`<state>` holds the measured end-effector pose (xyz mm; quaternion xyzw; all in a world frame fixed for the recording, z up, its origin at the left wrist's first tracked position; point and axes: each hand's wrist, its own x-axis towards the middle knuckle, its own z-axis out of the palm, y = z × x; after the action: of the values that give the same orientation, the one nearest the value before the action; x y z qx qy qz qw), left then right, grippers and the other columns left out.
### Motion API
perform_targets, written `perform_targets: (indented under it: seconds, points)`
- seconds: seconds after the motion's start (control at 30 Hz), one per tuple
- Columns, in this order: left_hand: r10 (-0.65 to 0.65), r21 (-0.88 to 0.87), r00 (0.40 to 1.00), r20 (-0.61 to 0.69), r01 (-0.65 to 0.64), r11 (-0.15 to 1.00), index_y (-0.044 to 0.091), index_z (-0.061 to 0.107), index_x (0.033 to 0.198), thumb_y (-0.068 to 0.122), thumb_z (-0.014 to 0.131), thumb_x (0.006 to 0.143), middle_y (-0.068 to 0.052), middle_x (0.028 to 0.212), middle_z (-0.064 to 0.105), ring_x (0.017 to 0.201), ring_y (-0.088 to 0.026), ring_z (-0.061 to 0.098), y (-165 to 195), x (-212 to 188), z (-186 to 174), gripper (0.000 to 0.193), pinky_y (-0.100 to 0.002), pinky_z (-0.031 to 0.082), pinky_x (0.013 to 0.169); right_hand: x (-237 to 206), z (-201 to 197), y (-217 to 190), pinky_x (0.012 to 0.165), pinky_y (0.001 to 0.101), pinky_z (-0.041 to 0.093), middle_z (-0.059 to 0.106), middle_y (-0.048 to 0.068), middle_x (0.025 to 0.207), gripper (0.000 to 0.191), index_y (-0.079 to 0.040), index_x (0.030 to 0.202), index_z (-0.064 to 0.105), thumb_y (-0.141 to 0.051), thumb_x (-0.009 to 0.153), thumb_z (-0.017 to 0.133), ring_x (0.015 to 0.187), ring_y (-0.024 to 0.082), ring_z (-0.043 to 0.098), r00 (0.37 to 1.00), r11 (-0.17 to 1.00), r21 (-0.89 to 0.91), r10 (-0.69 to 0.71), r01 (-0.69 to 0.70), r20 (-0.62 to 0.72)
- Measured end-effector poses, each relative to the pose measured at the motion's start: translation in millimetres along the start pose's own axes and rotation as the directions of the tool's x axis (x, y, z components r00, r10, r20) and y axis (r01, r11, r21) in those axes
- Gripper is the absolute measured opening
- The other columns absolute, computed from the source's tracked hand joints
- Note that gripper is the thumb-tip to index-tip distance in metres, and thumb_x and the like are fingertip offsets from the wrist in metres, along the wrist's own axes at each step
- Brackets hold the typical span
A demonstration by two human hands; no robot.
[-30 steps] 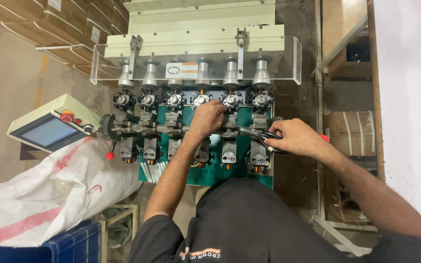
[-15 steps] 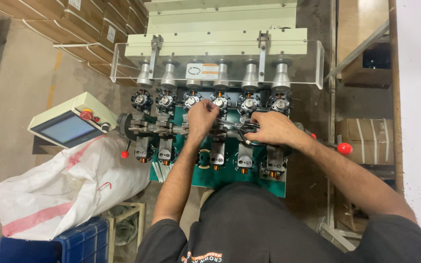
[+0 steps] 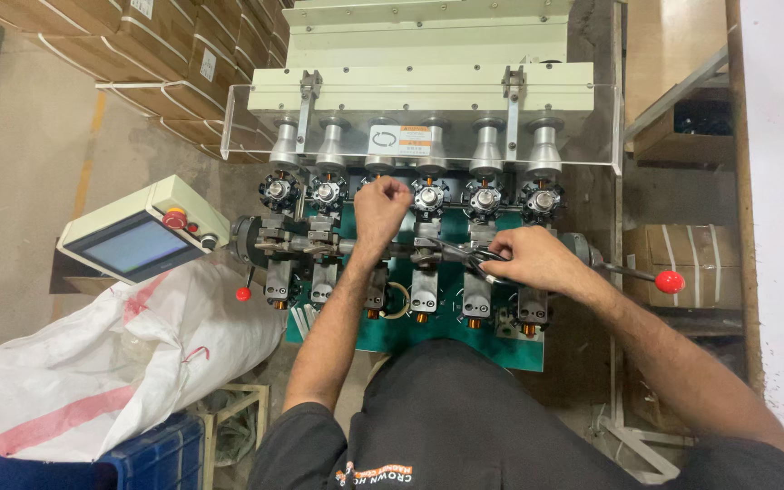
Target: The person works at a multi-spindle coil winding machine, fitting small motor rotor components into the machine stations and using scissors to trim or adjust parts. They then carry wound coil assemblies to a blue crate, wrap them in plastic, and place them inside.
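A multi-station winding machine (image 3: pixel 428 100) stands before me, cream on top with a green base plate (image 3: pixel 519 349). My left hand (image 3: pixel 381 204) is closed at the third spindle head from the left, fingers pinched; what it grips is hidden. My right hand (image 3: pixel 533 259) holds metal scissors (image 3: pixel 460 254) whose blades point left over the horizontal bar between the clamp units. Star-shaped spindle heads (image 3: pixel 485 198) run in a row under silver cones (image 3: pixel 487 145).
A cream control box with a screen and red button (image 3: pixel 142 238) sits at left. Below it lie a white sack (image 3: pixel 102 363) and a blue crate (image 3: pixel 151 463). Red-knobbed levers (image 3: pixel 671 281) stick out at the right and left. Cardboard boxes (image 3: pixel 682 263) stand right.
My left hand shifted slightly along the spindle row. My right hand with the scissors moved from the middle toward the right. The view shifted down and nearer.
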<state>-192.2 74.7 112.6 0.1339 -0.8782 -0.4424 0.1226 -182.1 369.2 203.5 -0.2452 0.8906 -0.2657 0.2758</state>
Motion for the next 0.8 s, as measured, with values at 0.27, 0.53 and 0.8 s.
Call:
perform_targets:
  seconds: [0.27,0.53,0.8]
  points:
    - [0.352,0.281,0.821,0.449,-0.504,0.817,0.009,0.076,0.099,0.01,0.067,0.079,-0.013,0.099,0.072,0.09,-0.033,0.07,32,-24,-34,0.023,-0.045,0.056,0.08,-4,-3,9,0.068,0.0369,0.058,0.076,0.011,0.081,0.048,-0.003,0.105,0.074,-0.044,0.078,0.077,0.072,0.025,0.075,0.999,0.998,0.029,0.05,-0.05,-0.004]
    - [-0.048,0.368,0.994,0.1,0.008,0.93,0.009,0.075,0.095,0.028,0.074,0.087,-0.012,0.082,0.075,0.081,-0.033,0.072,16,-13,-71,0.021,-0.046,0.055,0.074,42,8,-45,0.075,0.0444,0.057,0.076,0.013,0.084,0.057,-0.005,0.111,0.069,-0.049,0.076,0.073,0.081,0.033,0.074,0.999,0.989,-0.144,0.034,-0.03,0.032]
    - [-0.152,-0.05,0.983,0.106,0.158,0.986,0.006,0.076,0.087,0.023,0.074,0.081,-0.006,0.075,0.076,0.067,-0.015,0.072,-44,16,-53,0.018,-0.031,0.056,0.065,92,29,-89,0.07,0.0431,0.057,0.073,0.015,0.08,0.047,-0.004,0.096,0.074,-0.047,0.076,0.076,0.076,0.033,0.073,0.989,0.989,-0.025,-0.145,0.146,0.016]
